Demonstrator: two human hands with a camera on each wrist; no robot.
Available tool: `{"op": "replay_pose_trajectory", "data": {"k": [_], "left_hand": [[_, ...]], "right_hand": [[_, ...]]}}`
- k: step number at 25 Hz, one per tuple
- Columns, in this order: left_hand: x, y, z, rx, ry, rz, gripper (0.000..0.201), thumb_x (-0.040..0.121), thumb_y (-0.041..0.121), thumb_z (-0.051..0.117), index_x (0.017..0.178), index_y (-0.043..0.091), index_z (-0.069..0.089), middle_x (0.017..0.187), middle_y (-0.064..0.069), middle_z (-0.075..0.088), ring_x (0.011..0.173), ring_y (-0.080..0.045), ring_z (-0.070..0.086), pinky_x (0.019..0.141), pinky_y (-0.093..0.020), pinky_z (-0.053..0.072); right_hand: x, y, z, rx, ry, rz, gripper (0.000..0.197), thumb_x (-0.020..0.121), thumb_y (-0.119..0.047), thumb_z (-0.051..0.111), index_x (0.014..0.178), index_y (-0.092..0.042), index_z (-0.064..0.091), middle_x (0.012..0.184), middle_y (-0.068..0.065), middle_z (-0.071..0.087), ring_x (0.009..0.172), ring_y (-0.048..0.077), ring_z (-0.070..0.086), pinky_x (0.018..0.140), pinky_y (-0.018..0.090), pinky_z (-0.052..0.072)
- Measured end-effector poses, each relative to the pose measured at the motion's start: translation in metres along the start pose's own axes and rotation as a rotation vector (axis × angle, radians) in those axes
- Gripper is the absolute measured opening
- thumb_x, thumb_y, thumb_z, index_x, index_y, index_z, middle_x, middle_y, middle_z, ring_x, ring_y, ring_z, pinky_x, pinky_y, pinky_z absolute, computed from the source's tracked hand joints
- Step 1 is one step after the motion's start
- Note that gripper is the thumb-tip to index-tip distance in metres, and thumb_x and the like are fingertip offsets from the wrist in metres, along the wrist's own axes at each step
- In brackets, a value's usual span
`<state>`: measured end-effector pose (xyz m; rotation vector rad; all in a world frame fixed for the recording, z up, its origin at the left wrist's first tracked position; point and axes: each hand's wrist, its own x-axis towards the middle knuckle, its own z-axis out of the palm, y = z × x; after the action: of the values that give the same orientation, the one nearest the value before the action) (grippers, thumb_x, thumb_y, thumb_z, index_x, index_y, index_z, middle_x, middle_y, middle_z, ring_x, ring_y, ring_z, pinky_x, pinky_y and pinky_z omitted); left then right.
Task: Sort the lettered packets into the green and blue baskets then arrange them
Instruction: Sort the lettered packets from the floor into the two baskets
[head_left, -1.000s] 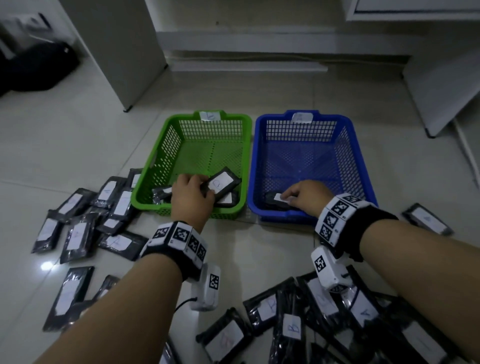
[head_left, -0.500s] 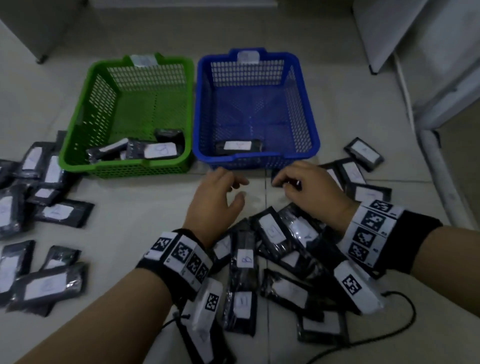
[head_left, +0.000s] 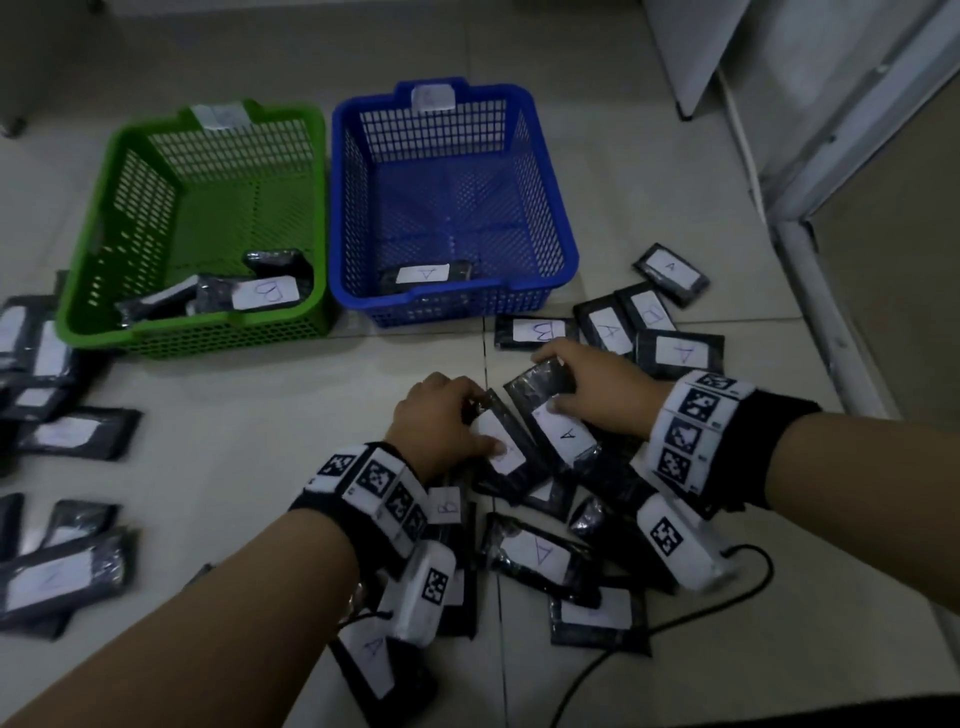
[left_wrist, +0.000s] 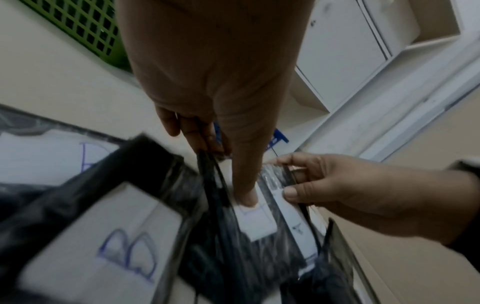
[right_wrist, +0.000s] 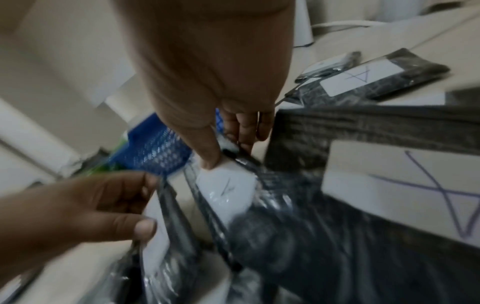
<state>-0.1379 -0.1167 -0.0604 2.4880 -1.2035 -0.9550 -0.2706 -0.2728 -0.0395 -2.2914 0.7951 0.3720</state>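
The green basket (head_left: 197, 322) stands at left and holds a few black packets, one labelled B (head_left: 267, 293). Beside it, the blue basket (head_left: 566, 244) holds one packet labelled A (head_left: 423, 274). Over the floor pile in front of the blue basket, my left hand (head_left: 480, 421) pinches a black packet (head_left: 506, 452) by its white label, thumb on top (left_wrist: 246, 199); its letter is hidden. My right hand (head_left: 556, 382) grips the neighbouring packet labelled A (head_left: 563, 431), thumb on its label (right_wrist: 210, 162). Both packets are tilted up off the pile.
Loose lettered packets lie left of the green basket (head_left: 57, 436), right of the blue basket (head_left: 670, 267) and under my wrists (head_left: 540, 556). A black cable (head_left: 675, 618) runs across the floor at lower right. White cabinet and door frame (head_left: 831, 156) stand at right.
Both hands left the baskets, dropped back to the pile on the floor and closed on one packet each. The view swung down and right.
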Motion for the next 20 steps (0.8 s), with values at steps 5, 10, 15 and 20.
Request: {"op": "replay_pose_trajectory", "data": {"k": [5, 10, 15, 20], "left_hand": [[-0.008, -0.012, -0.038, -0.453, -0.016, 0.057, 0.018, 0.083, 0.025, 0.07, 0.095, 0.015, 0.062, 0.094, -0.004, 0.068, 0.093, -0.022, 0.066, 0.084, -0.038, 0.055], [-0.021, -0.031, -0.09, -0.864, 0.113, 0.067, 0.029, 0.087, 0.007, 0.062, 0.112, 0.014, 0.049, 0.086, -0.014, 0.064, 0.083, -0.026, 0.065, 0.076, -0.045, 0.056], [-0.016, -0.082, -0.128, -0.983, 0.578, 0.054, 0.031, 0.089, 0.003, 0.056, 0.099, 0.033, 0.051, 0.09, -0.016, 0.06, 0.085, -0.027, 0.06, 0.087, -0.05, 0.05], [-0.001, -0.123, -0.144, -0.813, 0.89, -0.105, 0.028, 0.083, 0.017, 0.064, 0.1, 0.036, 0.051, 0.091, -0.005, 0.066, 0.085, -0.024, 0.067, 0.082, -0.049, 0.055]], "right_hand": [[0.007, -0.011, -0.025, 0.338, 0.148, -0.028, 0.034, 0.085, -0.019, 0.067, 0.117, -0.019, 0.056, 0.108, -0.001, 0.063, 0.104, 0.018, 0.06, 0.091, 0.031, 0.047], [0.033, -0.059, -0.044, 0.769, 0.275, -0.114, 0.041, 0.08, -0.004, 0.066, 0.113, -0.023, 0.051, 0.102, 0.005, 0.061, 0.087, 0.023, 0.061, 0.076, 0.041, 0.053], [0.086, -0.109, -0.05, 1.068, 0.225, -0.11, 0.047, 0.086, 0.008, 0.054, 0.12, -0.024, 0.049, 0.109, 0.01, 0.057, 0.079, 0.02, 0.063, 0.066, 0.036, 0.061], [0.131, -0.119, -0.031, 0.776, 0.333, -0.006, 0.029, 0.084, 0.003, 0.06, 0.105, -0.017, 0.057, 0.113, 0.016, 0.061, 0.088, 0.028, 0.063, 0.073, 0.04, 0.058]]}}
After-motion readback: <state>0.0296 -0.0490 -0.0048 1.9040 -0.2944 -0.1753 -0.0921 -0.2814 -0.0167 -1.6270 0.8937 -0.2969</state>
